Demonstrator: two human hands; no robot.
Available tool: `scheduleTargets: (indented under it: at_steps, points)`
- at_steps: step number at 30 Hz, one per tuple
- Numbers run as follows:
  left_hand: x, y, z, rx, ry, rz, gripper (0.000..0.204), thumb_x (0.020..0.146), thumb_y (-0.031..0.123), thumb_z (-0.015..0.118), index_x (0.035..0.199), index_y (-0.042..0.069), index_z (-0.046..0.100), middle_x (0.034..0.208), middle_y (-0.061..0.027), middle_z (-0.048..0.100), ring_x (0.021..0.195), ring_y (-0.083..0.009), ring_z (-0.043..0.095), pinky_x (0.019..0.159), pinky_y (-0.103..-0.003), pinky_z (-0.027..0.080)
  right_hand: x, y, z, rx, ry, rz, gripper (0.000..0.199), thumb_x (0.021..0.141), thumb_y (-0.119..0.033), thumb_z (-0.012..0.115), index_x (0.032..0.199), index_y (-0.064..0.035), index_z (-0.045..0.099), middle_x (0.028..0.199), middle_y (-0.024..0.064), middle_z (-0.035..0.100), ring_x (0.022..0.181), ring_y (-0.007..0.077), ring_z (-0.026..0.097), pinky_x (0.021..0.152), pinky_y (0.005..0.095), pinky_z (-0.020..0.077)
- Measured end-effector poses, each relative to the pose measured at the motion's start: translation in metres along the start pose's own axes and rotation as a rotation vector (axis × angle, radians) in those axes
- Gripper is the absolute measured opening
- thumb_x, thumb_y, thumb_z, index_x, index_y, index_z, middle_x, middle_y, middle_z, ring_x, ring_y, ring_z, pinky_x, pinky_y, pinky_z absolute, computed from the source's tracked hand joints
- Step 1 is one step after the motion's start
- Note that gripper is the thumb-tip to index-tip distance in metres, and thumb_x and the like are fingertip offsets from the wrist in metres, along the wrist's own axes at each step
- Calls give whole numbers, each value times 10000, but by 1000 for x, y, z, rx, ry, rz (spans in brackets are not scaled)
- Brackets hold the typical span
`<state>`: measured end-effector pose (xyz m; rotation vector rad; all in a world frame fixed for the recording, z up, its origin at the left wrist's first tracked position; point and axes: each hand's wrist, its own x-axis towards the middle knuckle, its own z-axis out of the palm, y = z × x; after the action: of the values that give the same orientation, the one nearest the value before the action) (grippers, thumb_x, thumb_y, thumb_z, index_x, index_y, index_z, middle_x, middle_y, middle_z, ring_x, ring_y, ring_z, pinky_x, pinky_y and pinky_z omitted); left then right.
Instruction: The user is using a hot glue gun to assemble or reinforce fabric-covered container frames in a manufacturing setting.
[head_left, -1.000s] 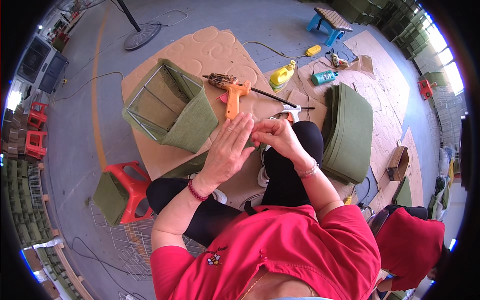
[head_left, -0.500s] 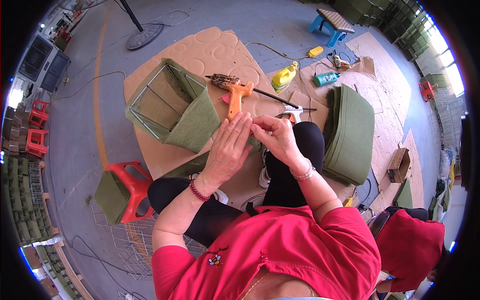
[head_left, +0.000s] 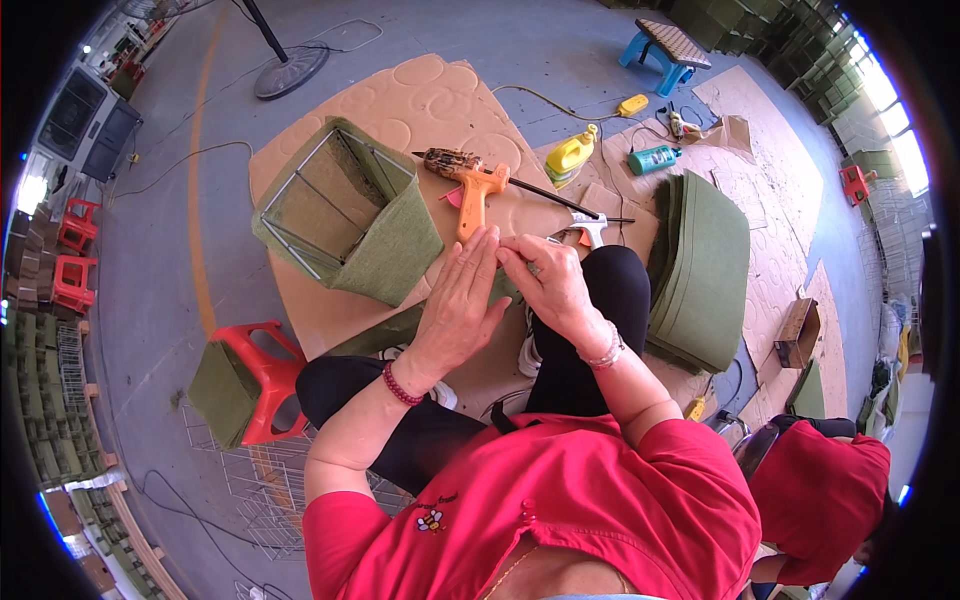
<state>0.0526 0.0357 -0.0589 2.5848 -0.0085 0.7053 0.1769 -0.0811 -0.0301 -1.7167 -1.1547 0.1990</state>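
Note:
My left hand (head_left: 456, 305) is stretched out with its fingers together and the back of the hand upward. Against its fingertips press the bent, pinching fingers of my right hand (head_left: 550, 287); whatever they may hold is too small or hidden to make out. Just beyond my fingertips lies an orange hot glue gun (head_left: 472, 205) with a dark, stained nozzle and a black glue stick out of its back. To the left of it a green felt-covered wire-frame box (head_left: 400, 245) rests tilted, its open side showing the metal frame. Beneath my hands is a strip of green felt (head_left: 375, 332).
A cardboard sheet (head_left: 425, 105) covers the floor ahead. On the right are a stack of green felt sheets (head_left: 705, 275), a white glue gun (head_left: 590, 228), a yellow bottle (head_left: 571, 152) and a green bottle (head_left: 653, 159). A red stool (head_left: 268, 385) stands left; a co-worker (head_left: 820, 490) sits right.
My hands stay together at nearly the same spot. The right fingers have shifted slightly against the left fingertips. The box and glue gun look unmoved.

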Motion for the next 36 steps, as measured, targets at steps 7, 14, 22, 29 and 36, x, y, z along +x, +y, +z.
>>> scheduleTargets:
  at_steps: [7,14,22,29,36]
  points:
    - [1,3,2,-73,-14,-4,863,794,82,704,1487,-91,219,1502,-230,353,1422,-363,325,1158,-481,284,0,4,0,5,21,-39,101,910,-52,589,922,47,607,789,184,632,748,362,637,672,399,501]
    - [-3,1,4,-117,-13,-30,870,787,79,711,1492,-72,224,1503,-224,355,1417,-370,328,1157,-485,284,-3,2,1,17,19,-26,103,919,-56,589,930,45,607,806,184,633,766,365,638,678,400,501]
    - [-1,3,9,-155,3,-33,883,776,75,721,1492,-70,226,1501,-226,358,1413,-373,335,1154,-487,288,-3,7,-2,61,-9,25,109,924,-54,583,961,44,613,848,181,656,810,352,661,703,383,515]
    - [3,-1,-3,-175,33,-62,886,768,74,725,1486,-79,230,1489,-252,365,1395,-392,357,1156,-492,290,7,1,1,92,-23,3,155,940,-73,568,1042,31,619,860,195,654,825,364,660,733,395,514]
    - [-6,6,17,-169,60,-11,920,754,108,751,1485,-90,228,1493,-283,345,1388,-414,363,1160,-473,293,-9,10,-3,-84,23,-8,100,927,-62,597,959,25,633,813,181,647,729,349,647,652,385,503]
